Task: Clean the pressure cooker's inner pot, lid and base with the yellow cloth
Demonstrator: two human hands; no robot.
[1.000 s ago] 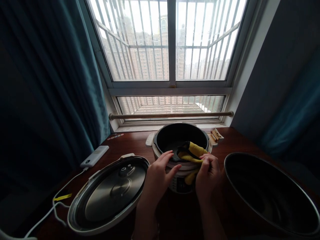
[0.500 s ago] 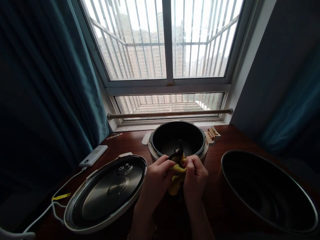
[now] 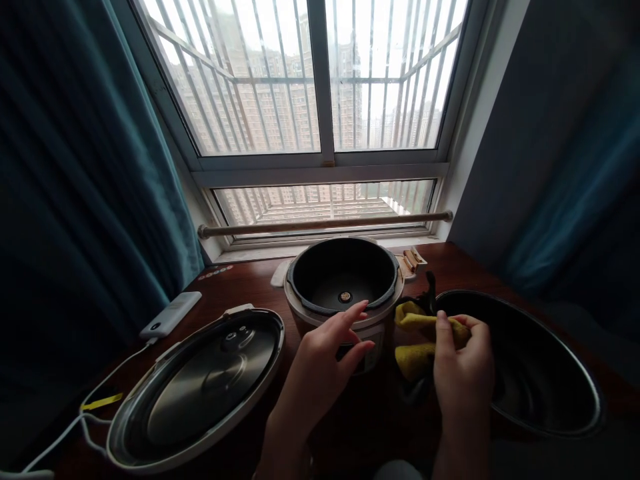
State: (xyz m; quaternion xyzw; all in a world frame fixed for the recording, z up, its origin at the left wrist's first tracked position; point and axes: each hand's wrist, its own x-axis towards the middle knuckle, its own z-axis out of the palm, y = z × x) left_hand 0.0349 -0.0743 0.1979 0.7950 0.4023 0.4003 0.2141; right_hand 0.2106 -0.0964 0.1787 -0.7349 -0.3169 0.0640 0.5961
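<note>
In my right hand (image 3: pixel 463 360) is a crumpled yellow-and-black cloth (image 3: pixel 416 363), pinched between thumb and fingers, its folds hanging to the left. The cloth is held between the cooker and the black inner pot (image 3: pixel 595 407), partly in front of the pot's left rim. Holding nothing, my left hand (image 3: pixel 325 360) has its thumb and fingers apart just in front of the electric cooker (image 3: pixel 295 300). The cooker stands without its lid, and a small round metal piece (image 3: pixel 345 297) shows at the bottom of its dark inside.
The cooker's lid (image 3: pixel 195 460) lies underside up at the left. Behind it a white power bank (image 3: pixel 173 313) has a white cable (image 3: pixel 113 373) plugged in. A yellow strip (image 3: pixel 103 402) lies near the cable. A rail (image 3: pixel 325 227) crosses the window behind the wooden table (image 3: pixel 250 283).
Both hands were together on the cloth in front of the cooker. My left hand has let go and opened; my right hand has carried the cloth rightward, toward the inner pot.
</note>
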